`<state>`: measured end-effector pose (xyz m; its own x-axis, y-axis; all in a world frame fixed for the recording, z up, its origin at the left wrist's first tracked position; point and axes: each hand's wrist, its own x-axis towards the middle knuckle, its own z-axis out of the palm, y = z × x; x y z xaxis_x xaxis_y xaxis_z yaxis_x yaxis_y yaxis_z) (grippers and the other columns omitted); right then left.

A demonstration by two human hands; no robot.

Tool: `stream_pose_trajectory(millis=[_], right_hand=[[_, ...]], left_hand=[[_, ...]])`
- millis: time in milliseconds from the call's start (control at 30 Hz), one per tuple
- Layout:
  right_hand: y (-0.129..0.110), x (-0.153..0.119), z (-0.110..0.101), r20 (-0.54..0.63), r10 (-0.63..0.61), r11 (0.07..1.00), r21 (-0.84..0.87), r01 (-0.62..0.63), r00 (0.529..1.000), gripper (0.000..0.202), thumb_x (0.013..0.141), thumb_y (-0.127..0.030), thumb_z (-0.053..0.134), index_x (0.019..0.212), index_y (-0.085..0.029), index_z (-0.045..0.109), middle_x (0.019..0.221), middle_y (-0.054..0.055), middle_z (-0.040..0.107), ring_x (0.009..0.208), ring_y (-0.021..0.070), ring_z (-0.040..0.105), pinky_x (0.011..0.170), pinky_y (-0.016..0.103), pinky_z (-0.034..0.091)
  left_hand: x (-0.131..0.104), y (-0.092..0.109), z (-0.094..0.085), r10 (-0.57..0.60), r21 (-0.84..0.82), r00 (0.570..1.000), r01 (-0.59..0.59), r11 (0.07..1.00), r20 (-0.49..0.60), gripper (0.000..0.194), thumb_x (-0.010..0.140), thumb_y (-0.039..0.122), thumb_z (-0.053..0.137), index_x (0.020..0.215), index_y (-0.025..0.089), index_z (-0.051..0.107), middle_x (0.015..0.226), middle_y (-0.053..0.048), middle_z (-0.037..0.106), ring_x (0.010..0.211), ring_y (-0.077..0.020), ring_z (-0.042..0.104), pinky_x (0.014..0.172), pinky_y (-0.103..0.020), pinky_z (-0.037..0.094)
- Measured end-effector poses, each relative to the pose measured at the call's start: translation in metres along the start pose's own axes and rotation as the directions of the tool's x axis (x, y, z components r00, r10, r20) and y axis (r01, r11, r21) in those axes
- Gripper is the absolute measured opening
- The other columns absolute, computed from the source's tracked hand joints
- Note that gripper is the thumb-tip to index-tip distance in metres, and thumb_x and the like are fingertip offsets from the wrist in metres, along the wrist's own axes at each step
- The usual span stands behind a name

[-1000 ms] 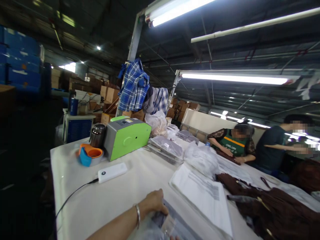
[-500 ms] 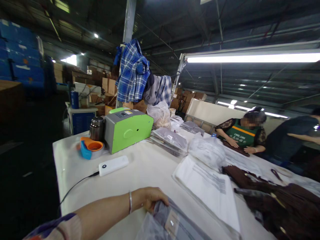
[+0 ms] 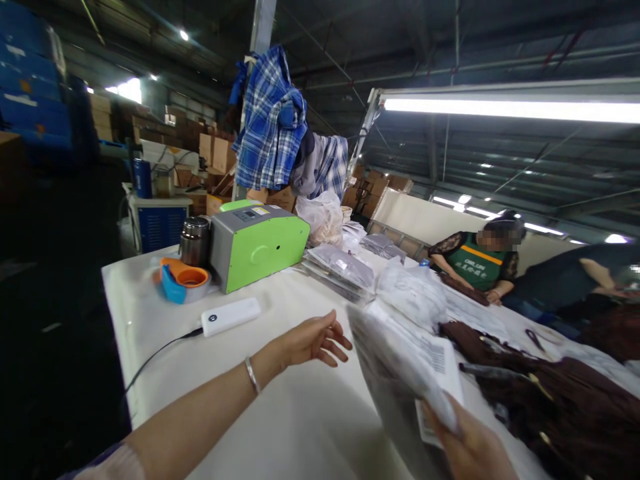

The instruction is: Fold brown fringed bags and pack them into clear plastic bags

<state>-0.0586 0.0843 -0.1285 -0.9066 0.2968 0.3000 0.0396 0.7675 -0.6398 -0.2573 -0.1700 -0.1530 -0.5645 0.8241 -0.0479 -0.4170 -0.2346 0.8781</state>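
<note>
My left hand [image 3: 320, 340], with a silver bangle on its wrist, hovers above the white table [image 3: 280, 407]. Its fingers are spread and nothing is in them. At the lower right, my right hand [image 3: 473, 440] grips a clear plastic garment bag [image 3: 395, 363] by its near edge. The bag is raised and tilted, blurred by motion, and its far end is close to my left fingertips. A printed white label shows near its lower part. Behind the bag lies a stack of white printed plastic bags [image 3: 445, 353], partly covered by it.
A green and grey machine [image 3: 267, 250], a steel flask [image 3: 195, 241], an orange-and-blue tape dispenser [image 3: 187, 277] and a white power bank [image 3: 230, 316] stand at left. Packed bags [image 3: 345, 263] lie behind. Brown garments [image 3: 565, 393] cover the right side. A co-worker [image 3: 477, 260] sits across the table.
My left hand has let go of the bagged grey garment and opened, moving up. My right hand has come into view holding a bag lifted toward the right.
</note>
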Motion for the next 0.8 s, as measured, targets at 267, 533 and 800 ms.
stream_pose_trajectory(millis=[267, 533, 800], right_hand=[[-0.063, 0.081, -0.039, 0.534, 0.385, 0.422, 0.624, -0.658, 0.753, 0.028, 0.064, -0.023, 0.085, 0.084, -0.014, 0.067, 0.075, 0.008, 0.076, 0.065, 0.0246, 0.073, 0.064, 0.032, 0.059], [-0.068, 0.117, 0.006, 0.625, 0.363, 0.438, 0.539, -0.719, 0.691, 0.026, 0.071, -0.026, 0.082, 0.088, -0.015, 0.065, 0.077, 0.008, 0.076, 0.067, 0.0244, 0.073, 0.067, 0.034, 0.061], [0.032, 0.108, 0.019, 0.306, 0.340, 0.765, 0.460, -0.450, 0.889, 0.060, 0.078, -0.063, 0.062, 0.120, -0.021, 0.065, 0.108, 0.012, 0.073, 0.104, 0.0313, 0.068, 0.090, 0.039, 0.056]], left_hand=[[-0.013, -0.009, -0.008, 0.122, -0.026, 0.982, -0.120, 0.992, 0.141, 0.071, 0.069, 0.066, 0.073, 0.123, 0.024, 0.055, 0.131, -0.014, 0.056, 0.123, -0.0297, 0.050, 0.091, -0.045, 0.047], [-0.001, -0.038, 0.026, 0.100, -0.401, 0.992, -0.061, 0.914, 0.076, 0.053, 0.060, 0.034, 0.087, 0.105, 0.012, 0.070, 0.098, -0.012, 0.074, 0.089, -0.0222, 0.069, 0.088, -0.032, 0.050], [0.058, -0.006, -0.015, 0.136, -0.419, 0.964, -0.223, 0.880, -0.229, 0.038, 0.059, 0.027, 0.088, 0.090, 0.010, 0.072, 0.083, -0.010, 0.076, 0.075, -0.0196, 0.070, 0.078, -0.029, 0.056]])
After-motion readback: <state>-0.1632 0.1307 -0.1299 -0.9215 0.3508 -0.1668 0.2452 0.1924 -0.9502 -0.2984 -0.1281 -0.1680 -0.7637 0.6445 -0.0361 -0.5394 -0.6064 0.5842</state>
